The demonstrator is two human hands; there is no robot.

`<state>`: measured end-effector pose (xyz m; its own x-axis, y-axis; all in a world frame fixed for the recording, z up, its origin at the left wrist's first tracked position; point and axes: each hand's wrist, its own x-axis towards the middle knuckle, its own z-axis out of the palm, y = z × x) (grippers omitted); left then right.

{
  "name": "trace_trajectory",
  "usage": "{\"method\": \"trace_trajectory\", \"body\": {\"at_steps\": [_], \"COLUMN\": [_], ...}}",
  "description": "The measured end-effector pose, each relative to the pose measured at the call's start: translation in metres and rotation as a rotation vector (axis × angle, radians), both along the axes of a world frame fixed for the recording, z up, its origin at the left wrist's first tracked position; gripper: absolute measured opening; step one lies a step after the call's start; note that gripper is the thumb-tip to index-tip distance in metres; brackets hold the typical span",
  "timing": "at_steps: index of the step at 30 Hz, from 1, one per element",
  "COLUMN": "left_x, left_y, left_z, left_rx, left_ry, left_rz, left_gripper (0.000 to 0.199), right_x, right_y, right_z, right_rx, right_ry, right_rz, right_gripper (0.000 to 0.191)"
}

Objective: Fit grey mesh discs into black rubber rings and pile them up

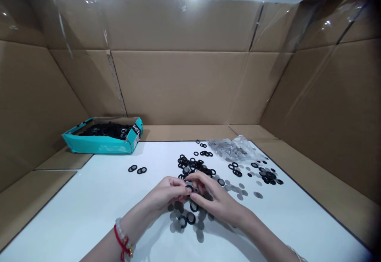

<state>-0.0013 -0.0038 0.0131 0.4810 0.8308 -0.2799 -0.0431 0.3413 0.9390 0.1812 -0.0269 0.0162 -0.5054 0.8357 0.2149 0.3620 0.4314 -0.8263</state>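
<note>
The left hand point(166, 192) and right hand point(216, 200) were almost shut, pinching a small black ring point(189, 188) by its edge between them; it looked light, thin and a bit soft, and more rings point(191, 218) lay just below the grip.

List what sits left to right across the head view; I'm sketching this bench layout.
Teal cardboard box → two pairs of black rings → left hand → right hand → cluster of black rings

Small-parts workstation, white table point(95, 218), cardboard surround point(184, 87), loose black gaskets point(191, 218)
</note>
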Motion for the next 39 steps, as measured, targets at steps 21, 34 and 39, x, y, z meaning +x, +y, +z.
{"method": "trace_trajectory", "body": {"at_steps": [21,34,39], "left_x": [0.001,-0.001,0.002], "left_y": [-0.003,0.000,-0.002], "left_z": [0.000,-0.006,-0.009], "left_rx": [0.046,-0.022,-0.029], "left_ry": [0.067,-0.001,-0.021], "left_rz": [0.011,-0.046,-0.049], "left_gripper": [0.030,0.015,0.031], "right_x": [0.000,-0.001,-0.006], "right_y": [0.001,0.003,0.001], "right_z": [-0.005,-0.006,-0.011], "right_rx": [-0.045,0.112,0.116], "right_ry": [-0.002,0.031,0.048], "right_rz": [-0.034,0.018,-0.042], "right_gripper": [0.018,0.015,0.020]}}
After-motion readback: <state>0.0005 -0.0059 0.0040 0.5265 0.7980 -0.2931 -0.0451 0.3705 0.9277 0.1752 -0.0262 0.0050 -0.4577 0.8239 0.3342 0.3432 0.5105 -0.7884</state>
